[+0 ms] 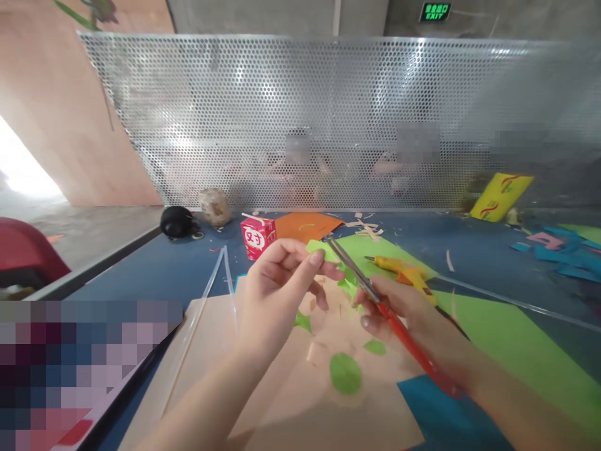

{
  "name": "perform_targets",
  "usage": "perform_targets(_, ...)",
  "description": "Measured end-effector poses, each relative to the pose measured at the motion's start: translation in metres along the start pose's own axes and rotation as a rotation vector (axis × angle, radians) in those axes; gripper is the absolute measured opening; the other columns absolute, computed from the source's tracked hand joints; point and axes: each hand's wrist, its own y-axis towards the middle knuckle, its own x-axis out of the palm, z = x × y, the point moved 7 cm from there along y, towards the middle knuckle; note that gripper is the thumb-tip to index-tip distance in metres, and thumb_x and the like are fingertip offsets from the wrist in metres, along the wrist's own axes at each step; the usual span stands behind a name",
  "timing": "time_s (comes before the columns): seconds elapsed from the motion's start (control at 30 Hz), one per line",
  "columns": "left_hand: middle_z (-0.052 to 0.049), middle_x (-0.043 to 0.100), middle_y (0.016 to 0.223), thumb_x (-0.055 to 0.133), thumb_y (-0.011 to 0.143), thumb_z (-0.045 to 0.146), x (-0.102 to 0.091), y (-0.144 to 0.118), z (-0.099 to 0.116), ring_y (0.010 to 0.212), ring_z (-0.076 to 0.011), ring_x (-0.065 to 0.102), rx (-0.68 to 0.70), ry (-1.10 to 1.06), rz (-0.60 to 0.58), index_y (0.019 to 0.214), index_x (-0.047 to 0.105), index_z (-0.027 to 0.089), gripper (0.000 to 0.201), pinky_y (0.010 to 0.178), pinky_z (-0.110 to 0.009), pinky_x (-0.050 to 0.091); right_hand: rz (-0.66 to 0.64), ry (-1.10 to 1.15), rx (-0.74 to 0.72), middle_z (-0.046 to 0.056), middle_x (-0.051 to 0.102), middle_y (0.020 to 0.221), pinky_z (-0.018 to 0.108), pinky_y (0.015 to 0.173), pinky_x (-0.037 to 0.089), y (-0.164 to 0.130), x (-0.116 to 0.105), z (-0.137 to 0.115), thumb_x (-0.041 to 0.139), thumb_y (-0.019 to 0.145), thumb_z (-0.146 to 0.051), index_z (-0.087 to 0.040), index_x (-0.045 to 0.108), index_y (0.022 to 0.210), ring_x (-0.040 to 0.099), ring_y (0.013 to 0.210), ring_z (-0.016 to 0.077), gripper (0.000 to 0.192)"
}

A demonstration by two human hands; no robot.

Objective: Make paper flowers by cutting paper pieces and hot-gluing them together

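My left hand [291,275] pinches a small piece of light green paper [323,249] between thumb and fingers. In my right hand [399,304] is a pair of scissors [399,326] with red handles, its metal blades pointing up and left beside the paper's right edge. Whether the blades touch the paper I cannot tell. Below the hands, a round green paper cutout [345,373] and a smaller leaf-shaped green cutout [374,347] lie on a large beige sheet [291,407]. More green scraps [303,321] lie partly hidden beneath my hands.
A yellow glue gun [399,268] rests on green paper [507,326] at the right. Behind my left hand stand a pink drink carton [257,238] and orange paper [310,225]. A perforated metal screen [328,113] borders the far edge. Blue paper [446,407] lies near right.
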Motion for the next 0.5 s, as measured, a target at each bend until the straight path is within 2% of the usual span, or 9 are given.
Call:
perform_targets(0.13, 0.001, 0.061, 0.063, 0.054, 0.080, 0.017, 0.002, -0.002, 0.004, 0.066, -0.0156, 0.064, 0.060, -0.044, 0.015, 0.072, 0.044, 0.018, 0.013, 0.038, -0.019, 0.047, -0.091, 0.025, 0.065, -0.003, 0.040, 0.070, 0.024, 0.054, 0.037, -0.004, 0.008, 0.005, 0.050, 0.079, -0.027, -0.023, 0.045, 0.082, 0.041, 0.062, 0.0124, 0.007)
perform_targets(0.3, 0.002, 0.060, 0.068, 0.052, 0.081, 0.016, 0.005, -0.005, 0.004, 0.064, -0.0110, 0.061, 0.096, -0.069, -0.008, 0.073, 0.043, 0.018, 0.012, 0.041, -0.019, 0.049, -0.161, 0.133, 0.104, -0.003, 0.040, 0.075, 0.023, 0.055, 0.035, -0.004, 0.015, 0.004, 0.051, 0.080, -0.030, -0.023, 0.045, 0.085, 0.037, 0.063, 0.0116, 0.011)
perform_targets(0.5, 0.001, 0.058, 0.068, 0.051, 0.080, 0.014, 0.011, -0.009, 0.007, 0.067, -0.0125, 0.061, 0.126, -0.055, -0.055, 0.074, 0.043, 0.019, 0.012, 0.041, -0.020, 0.052, -0.146, 0.164, 0.061, -0.004, 0.038, 0.073, 0.020, 0.054, 0.035, -0.007, 0.016, 0.007, 0.050, 0.081, -0.028, -0.025, 0.046, 0.082, 0.035, 0.062, 0.0108, 0.005)
